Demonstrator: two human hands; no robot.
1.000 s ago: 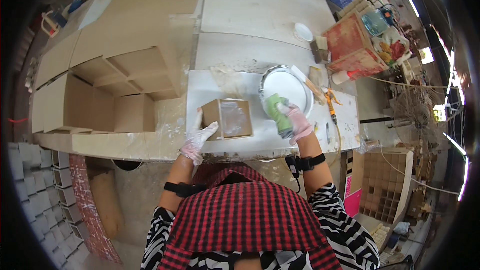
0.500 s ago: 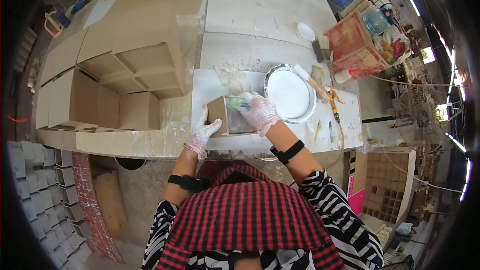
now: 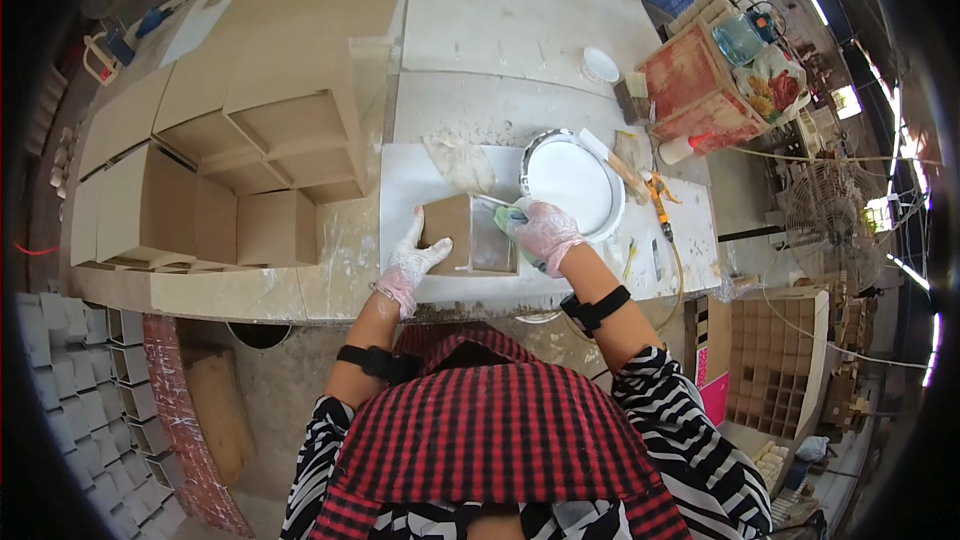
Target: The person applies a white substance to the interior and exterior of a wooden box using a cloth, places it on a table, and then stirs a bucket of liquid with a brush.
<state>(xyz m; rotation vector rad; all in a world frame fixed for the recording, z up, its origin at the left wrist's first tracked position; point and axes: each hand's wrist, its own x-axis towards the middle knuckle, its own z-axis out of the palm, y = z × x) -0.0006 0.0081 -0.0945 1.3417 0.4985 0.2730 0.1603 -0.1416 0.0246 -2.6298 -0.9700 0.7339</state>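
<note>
A small brown box (image 3: 445, 220) stands on a white sheet near the table's front edge. Its side toward my right hand looks greyish white and wet. My left hand (image 3: 408, 258), in a white-smeared pinkish glove, grips the box from its left side, thumb on the brown face. My right hand (image 3: 552, 230), gloved alike, is closed on a green cloth (image 3: 515, 220) at the box's right edge. Just beyond that hand sits a round tub of white liquid (image 3: 572, 180). Fingertips of the right hand are partly hidden by the cloth.
Brown open boxes (image 3: 270, 150) are stacked on the left. A crumpled pale cloth (image 3: 460, 162) lies behind the work. Right of the tub are a wide brush (image 3: 612, 162) and an orange-handled air gun (image 3: 658, 198) with a hose. A reddish crate (image 3: 690, 80) stands farther back.
My right hand has moved right, from over the whitened side to the box's right edge, and the green cloth now shows more. My left hand keeps its grip on the box.
</note>
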